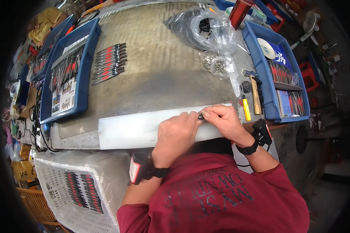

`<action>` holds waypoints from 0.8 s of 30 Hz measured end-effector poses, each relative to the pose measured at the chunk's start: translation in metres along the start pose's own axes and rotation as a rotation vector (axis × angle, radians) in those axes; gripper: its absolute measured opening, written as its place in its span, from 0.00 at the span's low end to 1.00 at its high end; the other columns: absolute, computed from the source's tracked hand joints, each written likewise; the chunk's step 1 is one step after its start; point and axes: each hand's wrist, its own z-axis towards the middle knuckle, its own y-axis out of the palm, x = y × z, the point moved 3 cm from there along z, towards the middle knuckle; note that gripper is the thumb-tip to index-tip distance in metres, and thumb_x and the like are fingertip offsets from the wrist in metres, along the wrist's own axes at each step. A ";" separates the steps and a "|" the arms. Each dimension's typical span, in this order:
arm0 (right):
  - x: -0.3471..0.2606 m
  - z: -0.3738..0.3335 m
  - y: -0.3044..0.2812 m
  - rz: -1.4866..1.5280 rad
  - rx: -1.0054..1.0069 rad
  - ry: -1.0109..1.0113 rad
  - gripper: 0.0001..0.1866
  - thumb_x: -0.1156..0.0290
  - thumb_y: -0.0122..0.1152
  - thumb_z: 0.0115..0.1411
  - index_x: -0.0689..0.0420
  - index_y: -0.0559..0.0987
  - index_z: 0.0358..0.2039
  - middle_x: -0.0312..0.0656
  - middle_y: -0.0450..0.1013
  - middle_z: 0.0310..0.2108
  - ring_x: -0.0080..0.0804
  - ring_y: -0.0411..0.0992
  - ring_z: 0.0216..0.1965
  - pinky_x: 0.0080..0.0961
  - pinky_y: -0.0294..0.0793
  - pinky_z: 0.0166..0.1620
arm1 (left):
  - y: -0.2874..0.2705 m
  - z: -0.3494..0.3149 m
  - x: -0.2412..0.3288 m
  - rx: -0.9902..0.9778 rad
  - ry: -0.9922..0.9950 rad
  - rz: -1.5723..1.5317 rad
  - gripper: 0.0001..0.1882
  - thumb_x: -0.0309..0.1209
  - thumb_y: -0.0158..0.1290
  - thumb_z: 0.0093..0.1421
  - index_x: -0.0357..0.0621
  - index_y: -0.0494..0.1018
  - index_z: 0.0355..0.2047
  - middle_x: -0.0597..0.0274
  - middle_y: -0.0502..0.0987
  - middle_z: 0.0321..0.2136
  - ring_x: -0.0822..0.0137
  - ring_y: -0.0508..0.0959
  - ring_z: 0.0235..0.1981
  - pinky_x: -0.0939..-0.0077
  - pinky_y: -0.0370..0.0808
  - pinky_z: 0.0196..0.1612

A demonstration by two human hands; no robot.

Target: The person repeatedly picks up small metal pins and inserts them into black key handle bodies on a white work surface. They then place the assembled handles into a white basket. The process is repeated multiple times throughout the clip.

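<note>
My left hand [177, 132] is closed, its fingers curled, above a white sheet [132, 130] at the near edge of the table. Thumb and fingers of my right hand [224, 121] pinch a small black piece [200, 117] at the left fist. Most of that piece is hidden by the hands, so its kind cannot be told. Beyond the sheet, at the left, several slim red-and-black tools [109, 58] lie in a row. A yellow-handled screwdriver [246, 108] and a hammer [256, 95] with a wooden handle lie just right of my right hand.
Blue trays hold more red-and-black tools, one at the left [90, 66] and one at the right [274, 105]. Clear plastic bags [217, 35] with small parts lie at the far right. A plastic-lined white crate [105, 163] with similar tools stands at lower left.
</note>
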 end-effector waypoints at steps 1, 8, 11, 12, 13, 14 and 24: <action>0.000 0.000 -0.001 0.020 -0.025 0.013 0.08 0.72 0.58 0.59 0.63 0.80 0.36 0.38 0.72 0.24 0.24 0.68 0.28 0.22 0.67 0.33 | -0.001 0.000 0.000 -0.002 0.008 -0.025 0.08 0.31 0.56 0.53 0.44 0.67 0.26 0.61 0.67 0.17 0.61 0.72 0.16 0.67 0.69 0.17; -0.019 -0.002 -0.007 -0.321 -0.023 -0.370 0.09 0.72 0.57 0.61 0.65 0.80 0.34 0.38 0.70 0.23 0.24 0.66 0.25 0.21 0.64 0.29 | -0.006 0.002 0.010 0.015 0.012 0.052 0.09 0.31 0.55 0.54 0.43 0.67 0.25 0.60 0.67 0.16 0.60 0.72 0.16 0.67 0.68 0.17; -0.016 -0.006 -0.004 -0.299 0.103 -0.280 0.09 0.72 0.56 0.61 0.65 0.79 0.33 0.38 0.70 0.23 0.24 0.66 0.25 0.21 0.64 0.29 | -0.005 0.004 0.013 0.025 -0.007 0.083 0.08 0.30 0.57 0.53 0.43 0.69 0.30 0.60 0.68 0.17 0.59 0.72 0.16 0.66 0.68 0.18; -0.013 -0.005 -0.004 -0.270 0.100 -0.224 0.09 0.72 0.56 0.61 0.65 0.79 0.33 0.37 0.71 0.23 0.23 0.66 0.26 0.21 0.64 0.29 | -0.005 0.004 0.013 0.026 -0.021 0.064 0.09 0.30 0.58 0.52 0.43 0.70 0.32 0.60 0.68 0.17 0.58 0.72 0.16 0.66 0.68 0.18; -0.011 -0.003 -0.004 -0.242 0.097 -0.174 0.09 0.72 0.56 0.62 0.66 0.79 0.33 0.37 0.71 0.23 0.23 0.66 0.26 0.21 0.64 0.29 | -0.004 0.004 0.012 0.010 -0.030 0.043 0.09 0.30 0.58 0.52 0.43 0.70 0.32 0.59 0.69 0.17 0.58 0.72 0.16 0.66 0.68 0.19; -0.008 -0.002 -0.005 -0.217 0.101 -0.110 0.10 0.72 0.55 0.62 0.66 0.79 0.32 0.37 0.71 0.23 0.23 0.66 0.26 0.21 0.64 0.29 | -0.003 0.004 0.012 -0.003 -0.043 0.017 0.09 0.29 0.58 0.52 0.43 0.70 0.32 0.59 0.69 0.17 0.58 0.72 0.16 0.66 0.68 0.19; -0.011 -0.002 -0.005 -0.258 0.040 -0.253 0.10 0.71 0.55 0.63 0.66 0.79 0.32 0.37 0.72 0.24 0.22 0.67 0.28 0.20 0.65 0.32 | -0.003 0.004 0.008 -0.019 -0.028 0.000 0.10 0.32 0.56 0.54 0.42 0.67 0.24 0.58 0.69 0.17 0.57 0.73 0.16 0.65 0.69 0.18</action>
